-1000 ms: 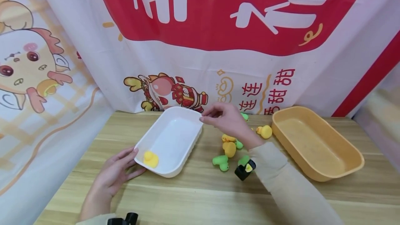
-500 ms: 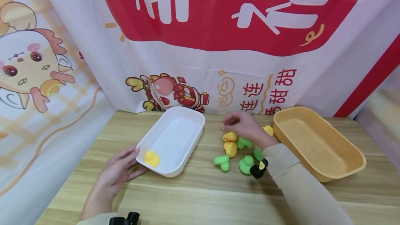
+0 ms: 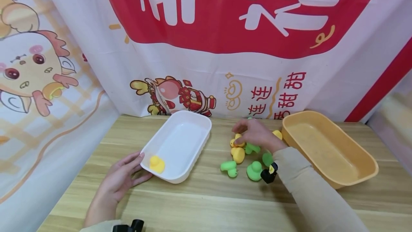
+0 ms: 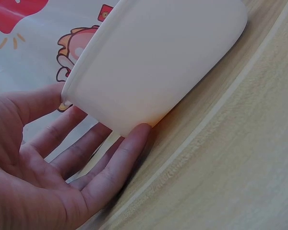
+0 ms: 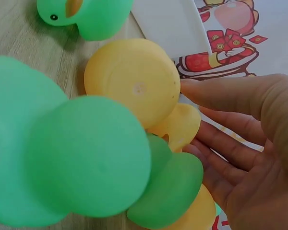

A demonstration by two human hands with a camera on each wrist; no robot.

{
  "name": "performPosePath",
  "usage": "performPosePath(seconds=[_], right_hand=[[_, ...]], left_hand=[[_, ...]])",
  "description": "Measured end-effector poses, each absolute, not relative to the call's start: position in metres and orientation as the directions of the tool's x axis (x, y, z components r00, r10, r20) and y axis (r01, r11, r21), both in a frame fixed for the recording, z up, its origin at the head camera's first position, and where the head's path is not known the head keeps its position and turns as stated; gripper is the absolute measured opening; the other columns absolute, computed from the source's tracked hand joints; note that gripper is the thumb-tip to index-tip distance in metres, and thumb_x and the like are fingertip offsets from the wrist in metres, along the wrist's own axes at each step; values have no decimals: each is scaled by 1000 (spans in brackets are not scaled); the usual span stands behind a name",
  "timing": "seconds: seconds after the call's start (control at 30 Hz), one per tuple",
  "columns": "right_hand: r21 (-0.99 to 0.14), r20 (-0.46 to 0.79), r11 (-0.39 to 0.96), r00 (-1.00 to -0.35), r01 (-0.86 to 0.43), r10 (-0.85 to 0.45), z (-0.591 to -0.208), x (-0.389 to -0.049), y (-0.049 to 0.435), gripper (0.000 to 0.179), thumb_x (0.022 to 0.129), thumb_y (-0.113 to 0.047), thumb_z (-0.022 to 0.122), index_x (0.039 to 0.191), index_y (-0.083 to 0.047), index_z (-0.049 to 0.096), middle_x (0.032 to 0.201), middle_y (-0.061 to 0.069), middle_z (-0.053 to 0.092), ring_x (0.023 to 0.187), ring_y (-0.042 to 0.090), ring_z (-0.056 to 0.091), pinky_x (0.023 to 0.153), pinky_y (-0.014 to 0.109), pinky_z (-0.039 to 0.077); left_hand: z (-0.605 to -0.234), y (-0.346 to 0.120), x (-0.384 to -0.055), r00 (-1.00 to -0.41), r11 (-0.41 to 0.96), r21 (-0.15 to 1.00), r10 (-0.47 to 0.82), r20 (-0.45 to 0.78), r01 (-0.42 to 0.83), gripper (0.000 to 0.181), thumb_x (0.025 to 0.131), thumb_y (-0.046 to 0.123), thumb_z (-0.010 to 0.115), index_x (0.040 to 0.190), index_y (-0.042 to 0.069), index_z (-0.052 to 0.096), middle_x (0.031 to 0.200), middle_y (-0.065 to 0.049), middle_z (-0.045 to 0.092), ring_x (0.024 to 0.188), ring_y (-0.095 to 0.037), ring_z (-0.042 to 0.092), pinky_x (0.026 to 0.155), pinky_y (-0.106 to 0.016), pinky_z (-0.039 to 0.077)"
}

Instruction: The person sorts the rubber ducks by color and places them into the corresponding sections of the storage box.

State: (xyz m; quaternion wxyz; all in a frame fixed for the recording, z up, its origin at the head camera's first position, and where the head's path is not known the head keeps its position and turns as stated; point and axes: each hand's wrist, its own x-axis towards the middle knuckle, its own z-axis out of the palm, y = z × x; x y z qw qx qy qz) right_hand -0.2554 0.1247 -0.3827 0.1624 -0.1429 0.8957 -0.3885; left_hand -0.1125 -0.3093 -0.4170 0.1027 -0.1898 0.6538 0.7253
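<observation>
The right hand (image 3: pixel 254 131) hangs low over the cluster of toy ducks, thumb and fingers parted; the yellow duck (image 5: pixel 185 127) lies directly beneath it, between the thumb and the fingers, though whether they touch it I cannot tell; a second yellow duck (image 3: pixel 238 155) lies just in front of that one, on the person's side, its round base showing in the right wrist view near the thumb tip; a green duck (image 3: pixel 252 148) is just to the right of the pair, below the palm; another green duck (image 3: pixel 229 167) lies on its side farther toward the person; the left hand (image 3: pixel 120 176), fingers spread and only gently bent, touches the near left corner of the white tray (image 3: pixel 180 139), one fingertip at the rim and another against the outer wall; a single yellow toy duck (image 3: pixel 157 164) sits inside that tray, close to the left hand; the tan tray (image 3: pixel 322 146) stands on the tabletop (image 3: pixel 180 207) to the right of the cluster, well apart from the white tray.
</observation>
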Motion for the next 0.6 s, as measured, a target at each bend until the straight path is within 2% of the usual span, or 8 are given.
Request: performPosePath(seconds=[0.27, 0.6], right_hand=[[-708, -210, 692, -894, -140, -396, -382, -258, 124, 46, 86, -11, 87, 130, -9, 73, 131, 9, 74, 126, 29, 66, 115, 51, 53], [-657, -218, 729, -878, -192, -427, -378, -261, 120, 47, 86, -11, 86, 131, -6, 72, 128, 10, 74, 122, 28, 67, 114, 50, 54]], left_hand=[[-416, -309, -112, -904, -125, 907, -103, -416, -403, 60, 106, 38, 70, 158, 16, 51, 120, 13, 75, 113, -10, 73, 105, -48, 63], [-416, -309, -111, -907, -138, 909, -103, -409, -394, 45, 107, 34, 69, 148, 19, 60, 117, 13, 77, 112, -11, 73, 104, -48, 63]])
